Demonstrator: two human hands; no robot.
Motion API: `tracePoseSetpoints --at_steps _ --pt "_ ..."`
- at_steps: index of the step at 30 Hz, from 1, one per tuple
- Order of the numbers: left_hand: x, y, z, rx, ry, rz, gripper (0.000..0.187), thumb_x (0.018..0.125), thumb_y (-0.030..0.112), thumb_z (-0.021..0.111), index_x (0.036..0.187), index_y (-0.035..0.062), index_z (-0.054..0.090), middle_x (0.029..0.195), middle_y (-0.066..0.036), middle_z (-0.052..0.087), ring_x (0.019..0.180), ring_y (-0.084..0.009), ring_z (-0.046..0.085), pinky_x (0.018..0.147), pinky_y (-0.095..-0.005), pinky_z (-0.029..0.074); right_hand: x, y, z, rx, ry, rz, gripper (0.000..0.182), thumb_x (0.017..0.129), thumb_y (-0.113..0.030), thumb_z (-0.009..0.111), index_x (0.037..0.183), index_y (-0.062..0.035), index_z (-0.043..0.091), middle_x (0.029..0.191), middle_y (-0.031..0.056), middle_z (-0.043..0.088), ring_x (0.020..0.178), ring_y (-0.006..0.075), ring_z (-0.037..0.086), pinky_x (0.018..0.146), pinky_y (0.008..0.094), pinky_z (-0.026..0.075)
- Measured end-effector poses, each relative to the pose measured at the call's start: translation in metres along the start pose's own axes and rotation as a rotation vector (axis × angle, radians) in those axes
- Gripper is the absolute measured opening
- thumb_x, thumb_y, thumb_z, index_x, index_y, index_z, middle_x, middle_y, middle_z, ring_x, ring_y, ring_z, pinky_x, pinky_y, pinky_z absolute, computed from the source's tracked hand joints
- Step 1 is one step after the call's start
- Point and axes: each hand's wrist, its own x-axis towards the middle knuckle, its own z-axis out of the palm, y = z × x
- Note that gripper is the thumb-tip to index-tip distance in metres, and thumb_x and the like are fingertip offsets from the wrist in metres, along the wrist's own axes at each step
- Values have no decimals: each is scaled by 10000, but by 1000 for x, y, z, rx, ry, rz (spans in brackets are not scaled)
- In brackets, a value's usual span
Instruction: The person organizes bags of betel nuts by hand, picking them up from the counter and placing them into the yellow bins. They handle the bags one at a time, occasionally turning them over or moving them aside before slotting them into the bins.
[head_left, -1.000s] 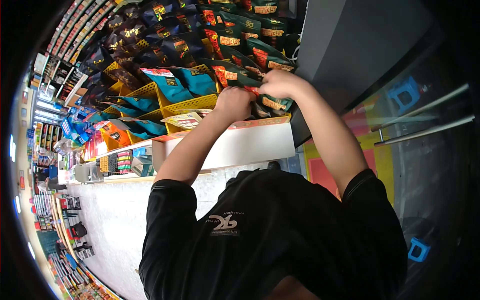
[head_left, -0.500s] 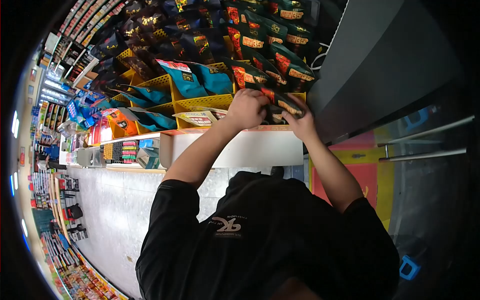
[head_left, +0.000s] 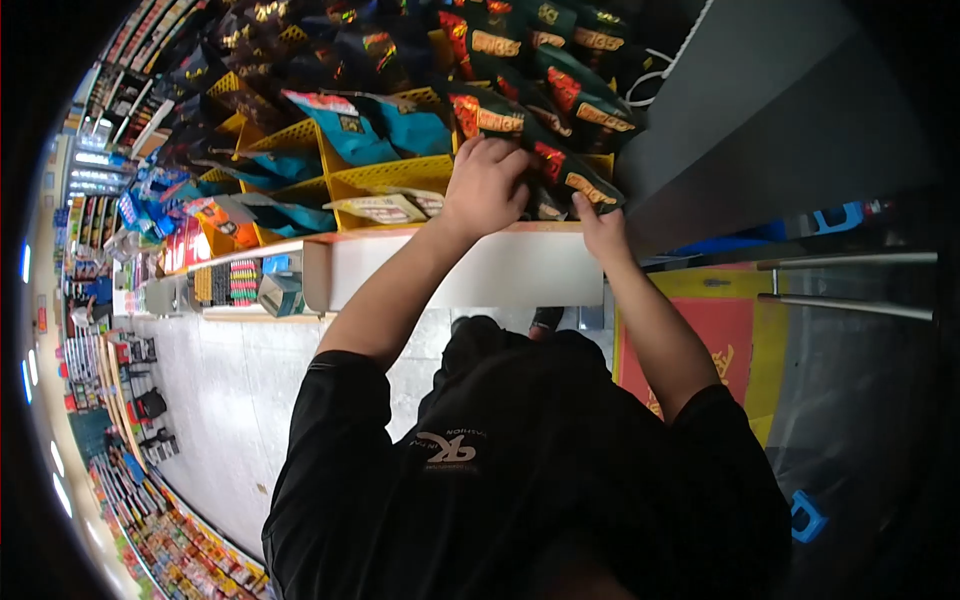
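Note:
A dark green pouch [head_left: 572, 178] with a red and orange label leans in the front right compartment of the yellow rack. My right hand [head_left: 604, 232] grips its lower right corner, with the thumb on the near face. To the left, my left hand [head_left: 487, 190] is closed, fingers curled down at the compartment's edge against the dark pouches; what the fingertips hold is hidden. Just behind it stands another green pouch [head_left: 486, 117] with an orange label. Cream-coloured packets [head_left: 385, 206] lie in the compartment left of my left hand.
Teal pouches [head_left: 352, 130] and dark pouches [head_left: 375, 50] fill other compartments of the yellow rack [head_left: 385, 175]. A white ledge [head_left: 460, 268] runs along its front. On the right rises a dark grey panel [head_left: 765, 110], with metal bars [head_left: 850, 262] below it.
The dark green pouch now stands more upright, showing more of its label. My right hand has stayed at its corner. The whole view has shifted slightly, with the rack higher in it.

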Motion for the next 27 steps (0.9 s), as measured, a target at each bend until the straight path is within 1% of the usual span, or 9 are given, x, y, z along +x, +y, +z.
tracePoseSetpoints --at_steps 2,4,9,13,16,18,22,24,27 --pt "-3 10 -7 48 46 24 288 696 138 654 984 136 661 998 -76 623 1014 -293 572 965 -458 395 -5 4 1 38 -34 37 403 897 -88 658 1279 -10 557 1213 126 635 1096 222 609 965 328 454" --pt "-8 24 -11 41 66 39 302 715 148 655 1016 136 667 1023 -66 620 1043 -295 571 955 -455 406 -8 1 4 -13 94 -291 396 872 -67 660 1253 0 578 1209 146 634 1104 241 615 968 335 455" --pt "-16 30 -4 140 -19 1 419 779 216 669 1191 151 632 1211 -67 605 1221 -287 515 1007 -437 401 -3 -13 6 -169 67 -172 413 838 -52 662 1242 -12 589 1208 156 635 1138 273 606 968 359 454" --pt "-20 26 -4 125 -37 -3 416 791 220 659 1201 158 620 1228 -64 591 1237 -286 500 1035 -442 379 -8 4 7 -146 161 -286 359 835 -55 663 1188 -2 623 1143 155 671 1070 284 647 919 356 486" --pt "-23 20 1 118 -18 29 431 786 226 661 1211 171 612 1245 -68 580 1254 -282 484 1053 -457 360 -16 4 7 -230 229 -106 247 819 -56 672 1056 13 681 1022 143 719 954 270 695 844 350 517" --pt "-24 19 3 117 -41 31 504 763 239 673 1256 186 582 1276 -77 562 1276 -289 465 1079 -480 332 -18 -15 9 -349 218 45 233 835 -69 658 1042 36 678 1014 151 720 959 235 693 834 342 513" --pt "-51 45 -20 77 60 62 565 760 230 670 1310 185 550 1327 -118 528 1281 -312 461 1088 -488 327 -8 9 8 -312 239 -70 258 847 -120 696 1029 56 650 970 137 721 923 231 690 796 356 514" --pt "-91 67 -53 -117 61 112 617 728 184 699 1322 165 533 1316 -129 529 1240 -324 489 1052 -497 369 -1 44 8 -217 495 -354 290 853 -155 715 1041 53 645 977 141 720 918 237 690 781 359 515" --pt "-184 74 -78 -297 -37 83 566 732 159 702 1281 138 566 1228 -125 577 1159 -322 535 992 -462 429 -18 6 11 -634 619 57 478 798 -398 770 1045 1 677 974 186 715 891 358 692 746 439 525"
